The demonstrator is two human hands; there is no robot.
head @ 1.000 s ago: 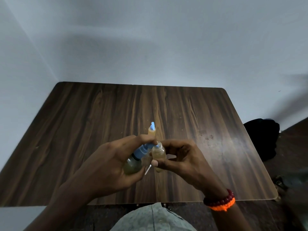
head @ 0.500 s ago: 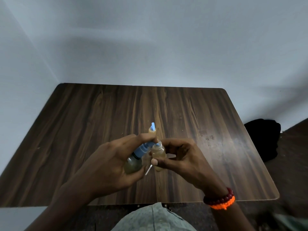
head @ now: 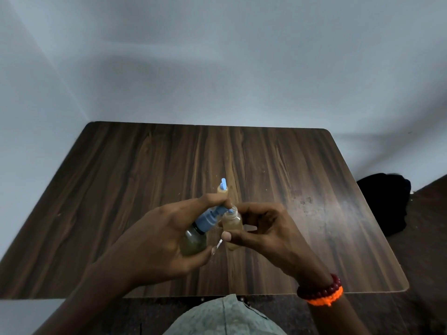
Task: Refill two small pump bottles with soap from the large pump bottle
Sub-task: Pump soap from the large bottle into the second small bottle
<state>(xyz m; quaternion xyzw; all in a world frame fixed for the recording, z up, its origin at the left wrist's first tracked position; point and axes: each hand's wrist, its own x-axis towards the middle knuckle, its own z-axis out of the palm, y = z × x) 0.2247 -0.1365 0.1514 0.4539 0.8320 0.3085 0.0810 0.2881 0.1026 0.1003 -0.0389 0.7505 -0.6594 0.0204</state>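
Observation:
My left hand [head: 157, 240] grips the large pump bottle [head: 194, 240], which is tilted to the right; its blue pump head [head: 209, 217] points its nozzle into the open mouth of a small bottle [head: 232, 224]. My left index finger rests on top of the pump. My right hand [head: 263, 234] holds that small bottle upright, with yellowish soap in it. Behind my left fingers stands a second small bottle [head: 222, 189] with a blue pump top, on the table. A thin white tube [head: 219, 244] shows between my hands.
The dark wooden table [head: 145, 177] fills the middle, set into the corner of two grey walls. A black bundle [head: 384, 201] lies on the floor past the table's right edge. My right wrist wears red beads and an orange band [head: 324, 292].

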